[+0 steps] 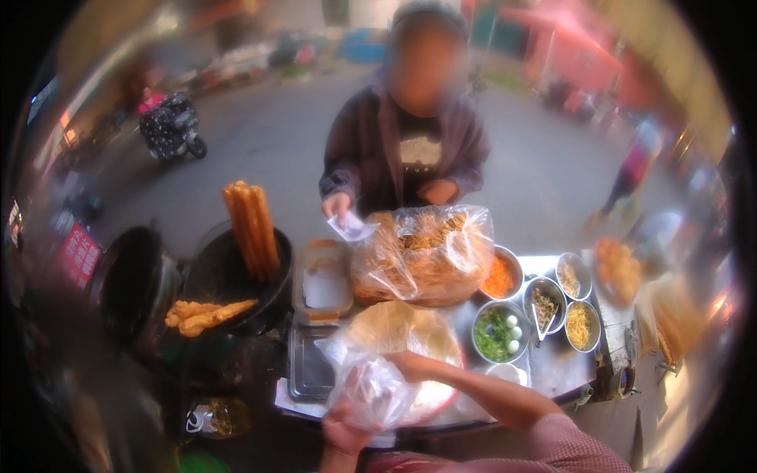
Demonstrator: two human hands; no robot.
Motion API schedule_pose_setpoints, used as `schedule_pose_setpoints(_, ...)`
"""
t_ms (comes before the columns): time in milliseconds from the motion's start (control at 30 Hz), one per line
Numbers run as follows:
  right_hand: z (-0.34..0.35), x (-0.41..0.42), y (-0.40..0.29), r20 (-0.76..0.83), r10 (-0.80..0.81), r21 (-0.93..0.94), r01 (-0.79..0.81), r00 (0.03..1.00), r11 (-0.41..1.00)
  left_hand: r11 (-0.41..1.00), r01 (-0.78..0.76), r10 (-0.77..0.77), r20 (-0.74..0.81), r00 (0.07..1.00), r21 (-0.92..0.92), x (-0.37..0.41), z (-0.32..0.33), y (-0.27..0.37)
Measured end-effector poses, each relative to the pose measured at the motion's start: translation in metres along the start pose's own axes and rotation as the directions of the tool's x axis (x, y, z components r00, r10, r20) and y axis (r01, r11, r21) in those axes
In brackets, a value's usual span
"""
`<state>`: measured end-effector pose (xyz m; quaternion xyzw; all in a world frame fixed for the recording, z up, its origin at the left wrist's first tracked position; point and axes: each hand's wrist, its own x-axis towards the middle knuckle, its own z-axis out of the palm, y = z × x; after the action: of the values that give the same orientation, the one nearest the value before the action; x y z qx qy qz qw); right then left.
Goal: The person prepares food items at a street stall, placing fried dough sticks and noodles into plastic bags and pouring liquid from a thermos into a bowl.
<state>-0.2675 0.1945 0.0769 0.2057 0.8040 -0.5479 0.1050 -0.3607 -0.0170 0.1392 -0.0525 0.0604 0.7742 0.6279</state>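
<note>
My left hand [345,427] grips the lower left side of a clear plastic bag [378,393] with something pale inside that I cannot make out. At the bag's upper right, my right hand [408,363] touches the plastic, its fingers partly hidden. Beneath and behind the bag lies a large round tan flatbread or wrapper [384,322], partly under clear plastic. Farther back, a big clear bag [423,260] holds brown fried food. Across the stall stands a person [408,142] whose hand holds out what looks like a banknote [353,227].
Metal bowls of shredded carrot [500,275], chopped greens with white eggs [498,331] and other fillings stand right. Plastic containers [312,362] lie left, beside a dark pot [284,260] with upright fried dough sticks [251,230]. Beyond are a scooter [171,127] and a passer-by [634,162].
</note>
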Motion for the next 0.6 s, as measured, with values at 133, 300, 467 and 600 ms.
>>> schedule_pose_setpoints(133, 0.061, -0.010, -0.009, -0.100, -0.016, 0.675, 0.080, 0.995, 0.734, 0.946, 0.172, -0.283, 0.439, 0.852, 0.276, 0.029, 0.009, 0.034)
schedule_pose_setpoints(300, 0.036, -0.029, -0.090, -0.687, -0.130, 0.292, 0.436, 0.715, 0.852, 0.952, -0.304, 0.295, 0.168, 0.941, 0.034, 0.067, 0.056, 0.069)
schedule_pose_setpoints(467, 0.023, 0.057, -0.148, -0.693, -0.591, -0.549, 0.229, 0.413, 0.804, 0.841, -0.538, 0.539, -0.012, 0.842, 0.055, 0.113, 0.090, 0.122)
schedule_pose_setpoints(600, -0.004, 0.126, -0.189, -0.739, -0.531, -0.475, 0.238, 0.414, 0.847, 0.799, -0.601, 0.597, 0.092, 0.797, 0.018, 0.137, 0.142, 0.179)
